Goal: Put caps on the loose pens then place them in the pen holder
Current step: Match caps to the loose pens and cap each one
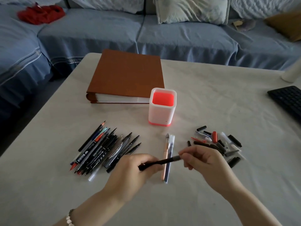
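A black pen (160,161) hangs level above the table, gripped at its rear end by my left hand (136,170). My right hand (202,159) pinches the grey cap (177,158) at the pen's other end. Under it lie two capped pens, a peach pen (165,154) and a blue pen with a clear cap (170,154). A pile of several uncapped pens (104,150) lies to the left. Several loose caps (216,142) are scattered to the right. The white pen holder with a red inside (162,110) stands upright behind, with no pens showing in it.
A thick brown album (127,75) lies behind the holder. A black keyboard (288,101) sits at the right table edge, with a white cylinder (292,72) beyond it. A blue sofa (146,33) with cushions runs along the far side.
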The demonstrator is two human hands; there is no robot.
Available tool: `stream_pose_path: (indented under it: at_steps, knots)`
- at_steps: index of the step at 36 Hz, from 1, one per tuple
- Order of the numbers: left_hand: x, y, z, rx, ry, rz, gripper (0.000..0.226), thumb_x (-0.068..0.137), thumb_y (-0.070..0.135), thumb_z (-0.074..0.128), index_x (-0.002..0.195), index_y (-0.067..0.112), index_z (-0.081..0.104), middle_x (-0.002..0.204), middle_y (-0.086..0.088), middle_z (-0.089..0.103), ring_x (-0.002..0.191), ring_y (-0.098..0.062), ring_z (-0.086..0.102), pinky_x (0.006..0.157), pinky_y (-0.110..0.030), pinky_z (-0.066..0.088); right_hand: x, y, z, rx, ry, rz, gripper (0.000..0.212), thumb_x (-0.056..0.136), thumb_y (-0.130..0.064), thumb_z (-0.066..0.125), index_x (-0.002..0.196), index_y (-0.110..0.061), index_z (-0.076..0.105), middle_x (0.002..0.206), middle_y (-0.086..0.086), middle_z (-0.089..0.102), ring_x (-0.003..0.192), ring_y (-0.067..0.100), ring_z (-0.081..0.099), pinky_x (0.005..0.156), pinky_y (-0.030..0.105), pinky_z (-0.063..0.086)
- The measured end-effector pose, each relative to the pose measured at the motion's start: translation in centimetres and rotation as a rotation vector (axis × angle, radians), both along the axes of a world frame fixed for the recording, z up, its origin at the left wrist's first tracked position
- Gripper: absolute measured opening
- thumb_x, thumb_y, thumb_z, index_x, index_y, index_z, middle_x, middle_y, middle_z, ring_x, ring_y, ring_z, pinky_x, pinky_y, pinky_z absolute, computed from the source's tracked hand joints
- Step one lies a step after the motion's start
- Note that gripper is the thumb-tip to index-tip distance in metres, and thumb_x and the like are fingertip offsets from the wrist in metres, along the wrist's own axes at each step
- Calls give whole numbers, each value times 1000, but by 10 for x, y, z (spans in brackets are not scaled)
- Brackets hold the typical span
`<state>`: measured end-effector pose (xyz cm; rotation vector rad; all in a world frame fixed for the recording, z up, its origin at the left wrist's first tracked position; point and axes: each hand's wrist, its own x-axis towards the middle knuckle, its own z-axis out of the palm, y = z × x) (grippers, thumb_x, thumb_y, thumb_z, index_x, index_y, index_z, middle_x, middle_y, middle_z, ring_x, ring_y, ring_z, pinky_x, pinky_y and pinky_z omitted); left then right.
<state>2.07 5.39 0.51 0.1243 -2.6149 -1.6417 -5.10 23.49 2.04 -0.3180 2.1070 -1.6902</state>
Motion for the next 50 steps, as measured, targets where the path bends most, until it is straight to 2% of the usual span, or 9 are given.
stream_pose_path:
  at_steps: [11,16,20,27,31,33,36,39,50]
  knots:
    - [-6,14,15,191,-120,10,18,80,13,66,65,23,69,49,12,61,40,0,44,45,-11,34,12,-21,-15,-184,-135,-165,19,83,-6,58,68,-13,65,52,-4,54,50,7,45,57,19,40]
    - [-7,-4,-15,-277,10,84,24,82,36,53,75,18,67,71,4,67,66,-9,59,62,-26,47,9,-26,-26,-110,-182,-254,22,92,-10,46,76,-9,61,67,-2,63,58,5,58,57,21,44]
    - [-7,-33,-40,-758,-10,122,25,56,6,76,79,13,69,75,2,68,64,-19,65,48,-20,48,-2,-16,-39,29,-94,-375,23,95,-13,41,75,-8,50,58,1,58,41,5,46,41,17,36]
    - [-8,-40,-55,-956,-114,70,42,28,-8,83,59,12,63,59,1,59,50,-21,58,35,-22,41,-19,-3,-58,484,136,-309,18,93,-25,46,81,-12,50,63,1,48,58,18,43,53,28,33]
    - [-13,-35,-55,-970,-111,24,47,18,-10,80,53,12,59,52,-1,56,47,-24,57,36,-23,44,-24,-12,-71,681,151,-188,40,89,-20,51,127,-11,42,108,11,58,95,25,55,75,25,37]
    - [-14,-34,-55,-954,-114,10,46,20,-4,84,53,13,58,52,-1,57,48,-24,58,38,-24,45,-21,-15,-71,678,170,-166,48,89,-20,51,134,-9,35,116,13,55,95,21,55,76,19,33]
    - [-15,-29,-48,-801,-173,42,33,49,8,85,77,10,67,74,-4,65,65,-27,65,50,-30,50,-19,-13,-69,651,233,-129,40,89,-15,51,128,-9,45,105,8,58,81,11,51,74,16,34]
    - [-19,-21,-39,-546,-136,158,24,81,13,62,105,10,62,99,-5,62,86,-27,63,69,-35,48,-31,-2,-66,648,408,-178,25,88,-8,52,111,-7,62,107,8,62,93,22,57,80,22,40]
    - [-19,-14,-27,-326,13,221,19,88,13,55,106,10,62,91,8,60,87,-11,58,77,-18,42,-124,37,-55,989,476,-87,29,90,-4,46,109,-15,64,114,6,57,110,25,49,81,36,43]
